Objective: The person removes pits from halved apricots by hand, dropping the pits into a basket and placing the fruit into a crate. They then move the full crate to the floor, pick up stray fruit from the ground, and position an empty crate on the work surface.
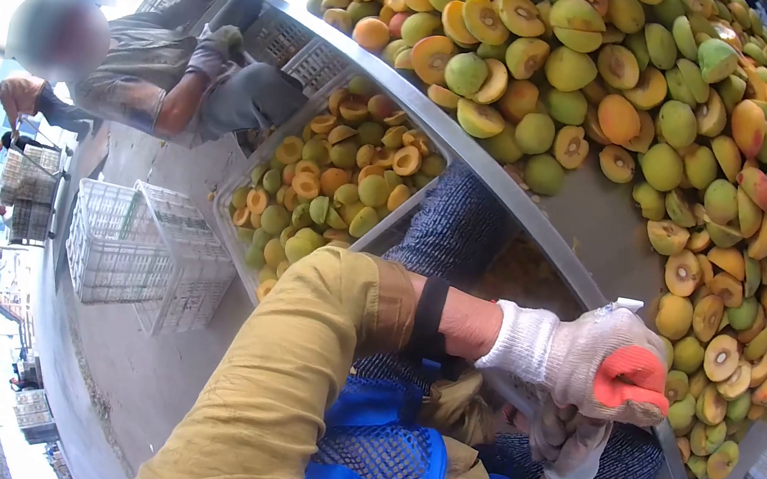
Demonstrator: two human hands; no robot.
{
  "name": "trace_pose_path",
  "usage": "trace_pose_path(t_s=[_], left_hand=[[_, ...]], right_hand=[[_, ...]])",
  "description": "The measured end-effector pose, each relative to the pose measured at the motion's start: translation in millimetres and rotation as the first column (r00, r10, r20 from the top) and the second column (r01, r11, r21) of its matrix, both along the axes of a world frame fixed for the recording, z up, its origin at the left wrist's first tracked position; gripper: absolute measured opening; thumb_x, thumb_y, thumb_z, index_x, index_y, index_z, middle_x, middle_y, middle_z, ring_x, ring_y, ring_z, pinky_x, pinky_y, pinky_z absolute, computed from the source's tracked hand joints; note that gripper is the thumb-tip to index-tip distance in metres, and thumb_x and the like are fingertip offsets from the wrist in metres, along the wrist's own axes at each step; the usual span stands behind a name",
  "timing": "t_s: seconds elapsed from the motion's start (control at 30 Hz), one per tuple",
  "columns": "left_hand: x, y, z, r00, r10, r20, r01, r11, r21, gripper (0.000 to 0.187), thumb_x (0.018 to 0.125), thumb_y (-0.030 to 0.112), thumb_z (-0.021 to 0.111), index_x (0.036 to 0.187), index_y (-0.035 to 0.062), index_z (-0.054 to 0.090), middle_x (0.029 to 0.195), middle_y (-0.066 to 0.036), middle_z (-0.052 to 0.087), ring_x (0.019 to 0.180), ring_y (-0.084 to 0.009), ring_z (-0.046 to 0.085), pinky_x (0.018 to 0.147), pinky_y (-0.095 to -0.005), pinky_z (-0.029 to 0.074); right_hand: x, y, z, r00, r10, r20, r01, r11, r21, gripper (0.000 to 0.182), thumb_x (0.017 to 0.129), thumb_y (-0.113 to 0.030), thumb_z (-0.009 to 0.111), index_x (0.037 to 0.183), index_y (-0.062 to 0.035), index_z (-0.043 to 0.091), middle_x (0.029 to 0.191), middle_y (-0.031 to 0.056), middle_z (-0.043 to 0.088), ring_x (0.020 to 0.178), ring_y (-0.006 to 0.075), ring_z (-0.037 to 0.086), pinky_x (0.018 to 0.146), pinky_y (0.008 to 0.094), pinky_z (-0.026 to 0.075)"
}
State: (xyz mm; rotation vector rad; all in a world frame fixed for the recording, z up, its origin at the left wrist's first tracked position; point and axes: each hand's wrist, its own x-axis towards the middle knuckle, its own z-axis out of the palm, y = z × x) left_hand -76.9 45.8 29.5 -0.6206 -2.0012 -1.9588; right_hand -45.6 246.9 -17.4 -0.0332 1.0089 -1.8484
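My left hand, in a whitish knit glove with an orange-red patch over the fingers, is curled into a fist at the near edge of the metal table. A small white bit shows at the top of the fist; what the fingers hold is hidden. My right hand, in a greyish glove, is just below the left, close to or touching it. Its fingers are mostly covered. Beyond the left hand lies a big heap of halved stone fruit, apricot-like, green to orange, some with pits showing.
A crate of fruit halves stands left of my knee, under the table edge. White plastic crates are stacked on the floor. Another person in gloves sits at the table's far left. More people and crates are behind.
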Motion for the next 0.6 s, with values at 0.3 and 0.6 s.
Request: trace_pose_path(t_s=[0.3, 0.6], left_hand=[[-32.2, -0.5, 1.9, 0.893, -0.211, -0.397, 0.106, 0.957, -0.27, 0.015, 0.081, 0.028, 0.078, 0.089, 0.0156, 0.074, 0.086, -0.003, 0.069, 0.076, -0.0255, 0.067, 0.065, -0.0367, 0.052], [-37.0, -0.8, 4.7, 0.946, -0.294, -0.134, 0.234, 0.909, -0.346, 0.024, 0.087, 0.027, 0.074, 0.101, 0.0079, 0.075, 0.093, -0.01, 0.07, 0.082, -0.0301, 0.068, 0.072, -0.0381, 0.054]], right_hand=[[-6.6, 6.9, 12.3, 0.961, 0.205, -0.184, -0.22, 0.973, -0.064, 0.048, 0.105, -0.053, 0.045, 0.107, -0.007, 0.058, 0.079, 0.0054, 0.058, 0.067, 0.0169, 0.058, 0.061, 0.0325, 0.049], [-10.9, -14.7, 40.1, 0.976, 0.004, -0.217, 0.001, 1.0, 0.023, 0.051, 0.1, -0.061, 0.052, 0.09, -0.0111, 0.05, 0.06, -0.0018, 0.041, 0.04, 0.0088, 0.033, 0.034, 0.0255, 0.027]])
